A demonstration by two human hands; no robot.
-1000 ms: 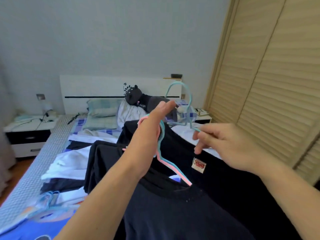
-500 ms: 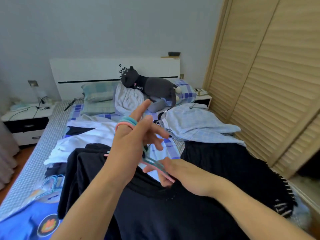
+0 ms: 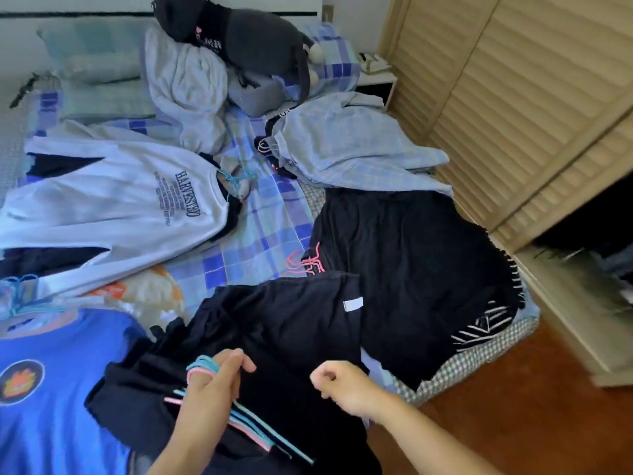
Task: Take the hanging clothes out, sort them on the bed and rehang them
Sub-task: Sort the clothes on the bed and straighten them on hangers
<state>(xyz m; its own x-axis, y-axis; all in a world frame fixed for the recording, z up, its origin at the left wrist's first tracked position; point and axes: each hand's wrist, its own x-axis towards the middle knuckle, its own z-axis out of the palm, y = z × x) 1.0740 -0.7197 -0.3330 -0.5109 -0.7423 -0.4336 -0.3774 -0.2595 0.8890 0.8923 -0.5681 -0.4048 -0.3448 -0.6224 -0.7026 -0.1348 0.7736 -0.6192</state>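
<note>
My left hand (image 3: 212, 382) holds a bunch of blue and pink hangers (image 3: 255, 428), their hooks looped over its fingers. Dark navy shirts (image 3: 291, 323) hang from them and spread over the near edge of the bed (image 3: 260, 234). Just to the right, my right hand (image 3: 342, 382) is curled in a fist beside the dark cloth, and I see nothing in it. On the bed lie a white printed sweatshirt (image 3: 137, 200), a pale blue checked shirt pile (image 3: 349, 149), a black pile (image 3: 411, 252) with pink hangers (image 3: 305, 262), and a blue emblem shirt (image 3: 51, 371).
A dark plush cat (image 3: 239, 39) lies on pillows at the bed's head. Louvred wardrobe doors (image 3: 513, 97) stand to the right, with an open dark gap (image 3: 599, 231). Wooden floor (image 3: 513, 416) runs between bed and wardrobe. Loose blue hangers (image 3: 17, 296) lie at the left.
My view tipped down towards the bed. My left hand lowered the hangers and dark shirts onto the near edge. My right hand left the collar and closed into a fist.
</note>
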